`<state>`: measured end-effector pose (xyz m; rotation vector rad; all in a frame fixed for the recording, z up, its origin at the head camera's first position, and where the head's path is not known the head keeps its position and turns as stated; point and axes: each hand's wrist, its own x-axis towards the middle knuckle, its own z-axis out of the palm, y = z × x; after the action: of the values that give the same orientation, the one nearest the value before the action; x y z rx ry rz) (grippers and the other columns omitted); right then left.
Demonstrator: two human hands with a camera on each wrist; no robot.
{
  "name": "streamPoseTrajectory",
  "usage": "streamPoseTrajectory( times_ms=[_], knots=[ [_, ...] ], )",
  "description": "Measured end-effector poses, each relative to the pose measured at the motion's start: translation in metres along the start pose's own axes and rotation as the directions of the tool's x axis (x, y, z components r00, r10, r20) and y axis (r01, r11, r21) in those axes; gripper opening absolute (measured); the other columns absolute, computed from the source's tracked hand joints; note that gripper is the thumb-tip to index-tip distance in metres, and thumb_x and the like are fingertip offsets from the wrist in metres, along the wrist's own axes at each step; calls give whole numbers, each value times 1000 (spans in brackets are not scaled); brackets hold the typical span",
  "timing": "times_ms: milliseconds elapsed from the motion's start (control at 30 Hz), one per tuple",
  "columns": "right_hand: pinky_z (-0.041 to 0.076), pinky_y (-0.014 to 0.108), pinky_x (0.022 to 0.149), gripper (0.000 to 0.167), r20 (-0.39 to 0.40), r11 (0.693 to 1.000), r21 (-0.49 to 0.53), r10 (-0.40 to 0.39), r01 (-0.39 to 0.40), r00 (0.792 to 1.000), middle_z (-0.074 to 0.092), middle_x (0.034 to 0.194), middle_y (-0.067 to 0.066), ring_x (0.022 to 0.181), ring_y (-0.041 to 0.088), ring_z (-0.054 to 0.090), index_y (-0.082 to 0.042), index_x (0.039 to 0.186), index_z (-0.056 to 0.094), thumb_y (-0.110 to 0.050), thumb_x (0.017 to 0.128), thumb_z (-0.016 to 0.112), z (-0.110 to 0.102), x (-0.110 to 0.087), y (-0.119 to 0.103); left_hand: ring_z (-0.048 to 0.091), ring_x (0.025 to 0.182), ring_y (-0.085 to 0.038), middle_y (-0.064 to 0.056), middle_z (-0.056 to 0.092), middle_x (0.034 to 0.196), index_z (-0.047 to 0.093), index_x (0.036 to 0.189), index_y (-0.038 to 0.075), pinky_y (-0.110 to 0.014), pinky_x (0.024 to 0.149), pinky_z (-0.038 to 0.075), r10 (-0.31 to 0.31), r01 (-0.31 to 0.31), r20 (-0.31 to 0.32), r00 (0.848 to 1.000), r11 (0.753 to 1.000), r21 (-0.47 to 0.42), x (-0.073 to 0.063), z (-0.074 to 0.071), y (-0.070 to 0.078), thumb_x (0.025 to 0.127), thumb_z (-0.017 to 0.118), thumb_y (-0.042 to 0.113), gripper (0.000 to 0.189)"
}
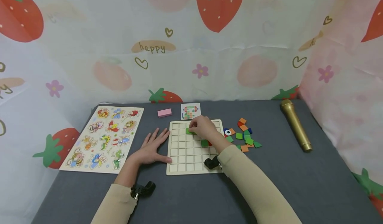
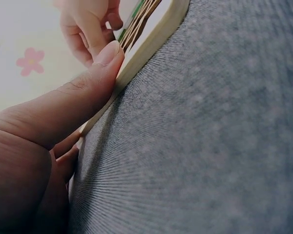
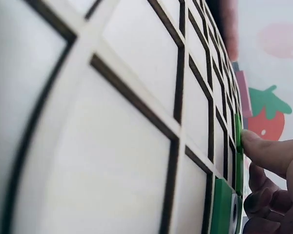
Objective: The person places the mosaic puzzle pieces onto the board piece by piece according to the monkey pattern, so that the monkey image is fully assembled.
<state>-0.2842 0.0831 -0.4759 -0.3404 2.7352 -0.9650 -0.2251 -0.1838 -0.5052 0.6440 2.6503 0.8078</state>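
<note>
My right hand (image 1: 204, 127) reaches over the wooden grid board (image 1: 182, 159) with its fingers bent, holding a green tile (image 1: 188, 131) by thumb and fingers in an upper cell. The right wrist view has the thumb tip against this green tile (image 3: 238, 134); the other fingers are curled below it. Another green tile (image 1: 204, 143) lies in the board, with a bit of red beside it. Fingers spread, my left hand (image 1: 148, 152) rests on the table, and its thumb (image 2: 95, 80) touches the board's left edge. My right forearm covers part of the board.
Loose coloured tiles (image 1: 239, 136) lie right of the board. Behind it are a pattern card (image 1: 191, 111) and a pink block (image 1: 164, 113). An insect picture board (image 1: 103, 141) lies at left, a gold cylinder (image 1: 296, 126) at right.
</note>
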Motion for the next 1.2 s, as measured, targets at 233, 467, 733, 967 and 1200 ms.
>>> streamPoseTrajectory(
  times_ms=[233, 467, 733, 967, 1200],
  knots=[
    [47, 33, 65, 10, -20, 998, 50, -33, 34, 999, 66, 88, -1, 79, 19, 58, -17, 97, 74, -26, 94, 74, -6, -6, 4, -8, 157, -35, -7, 8, 171, 15, 164, 19, -58, 123, -8, -7, 7, 4, 1000, 1000, 1, 0, 0, -1, 76, 82, 59, 118],
    [51, 34, 67, 11, -57, 994, 103, -28, 33, 998, 68, 94, 2, 85, 20, 60, -15, 101, 75, -23, 95, 73, -21, -17, 17, -8, 157, -33, -4, 9, 171, 16, 164, 20, -57, 124, -9, -9, 9, -3, 1000, 1000, -19, -1, 0, -2, 75, 83, 59, 118],
    [52, 32, 66, 18, -68, 991, 128, -17, 26, 998, 69, 99, 5, 86, 22, 61, -11, 108, 75, -23, 96, 71, -40, -31, 42, -8, 157, -34, -5, 9, 171, 16, 164, 20, -58, 123, -9, -5, 5, -5, 1000, 1000, -25, -3, 2, -4, 75, 83, 59, 118],
    [56, 35, 69, 22, -103, 991, 124, 62, -49, 993, 69, 105, 9, 94, 26, 63, -10, 114, 75, -24, 98, 69, -62, -41, 62, -8, 157, -34, -6, 10, 171, 17, 164, 19, -58, 123, -8, -9, 8, -8, 1000, 999, -31, -5, 1, -3, 74, 83, 58, 118],
    [57, 42, 78, 25, -134, 993, 98, 81, -68, 988, 70, 112, 12, 100, 30, 64, -9, 117, 74, -26, 99, 67, -80, -51, 87, -7, 157, -35, -7, 10, 171, 17, 164, 18, -58, 123, -8, 12, -13, -13, 1000, 1000, -23, -4, -1, 2, 76, 83, 56, 116]
  ],
)
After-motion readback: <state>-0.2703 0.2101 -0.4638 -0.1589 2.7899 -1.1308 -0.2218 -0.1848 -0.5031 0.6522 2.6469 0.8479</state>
